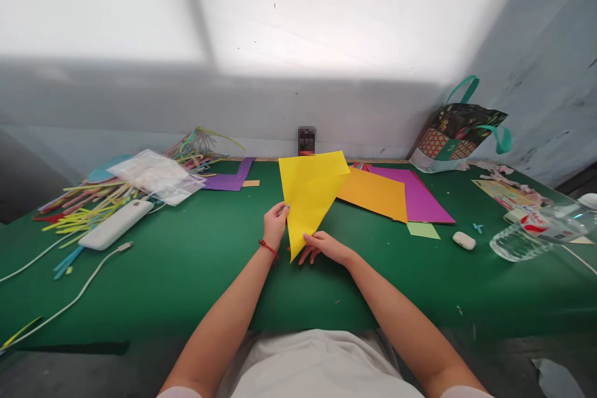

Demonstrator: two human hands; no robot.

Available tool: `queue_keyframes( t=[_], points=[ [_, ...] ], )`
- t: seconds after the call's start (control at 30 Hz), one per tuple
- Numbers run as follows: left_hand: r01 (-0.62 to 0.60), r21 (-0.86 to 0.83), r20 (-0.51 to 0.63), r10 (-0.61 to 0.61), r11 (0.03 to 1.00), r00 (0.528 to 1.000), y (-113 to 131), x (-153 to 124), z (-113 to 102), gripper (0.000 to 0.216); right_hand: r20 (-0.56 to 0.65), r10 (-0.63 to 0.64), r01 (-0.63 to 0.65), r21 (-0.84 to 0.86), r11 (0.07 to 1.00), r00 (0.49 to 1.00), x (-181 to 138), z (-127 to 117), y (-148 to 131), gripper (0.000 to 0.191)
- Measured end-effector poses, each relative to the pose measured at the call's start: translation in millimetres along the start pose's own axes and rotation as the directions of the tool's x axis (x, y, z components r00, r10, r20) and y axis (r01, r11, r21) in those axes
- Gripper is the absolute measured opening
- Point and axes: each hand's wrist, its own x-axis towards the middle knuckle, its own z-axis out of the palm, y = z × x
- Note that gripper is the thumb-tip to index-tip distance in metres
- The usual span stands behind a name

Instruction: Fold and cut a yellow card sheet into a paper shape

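Note:
A folded sheet of yellow paper (311, 189) is held up over the green table, wide at the top and tapering to a point at the bottom. My left hand (275, 221) pinches its left edge, thumb in front; a red cord bracelet (268, 249) circles that wrist. Near the lower point, my right hand (326, 247) grips the right edge with the thumb on the front face. Some of its fingers pass behind the paper or below it.
Orange (375, 194) and magenta sheets (426, 199) lie to the right, with a white earbud case (464, 240), a water bottle (522, 236) and a patterned bag (459, 134). At left are colourful strips (93, 193), a white power bank (115, 224), a cable (93, 277) and purple paper (228, 181).

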Motion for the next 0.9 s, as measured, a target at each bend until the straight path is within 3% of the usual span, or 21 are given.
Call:
queue_keyframes(
  t=[0.57,0.9],
  points=[
    [-0.020,-0.060,0.002,0.020,0.998,1.000,5.9,-4.7,1.6,0.024,-0.026,0.009,-0.009,0.012,1.000,1.000,2.3,-2.0,3.1,0.053],
    [-0.025,-0.071,-0.031,0.023,0.997,0.999,4.6,-4.2,2.3,0.020,-0.033,0.042,-0.045,-0.083,0.996,0.999,6.4,-0.8,10.1,0.052]
  ],
)
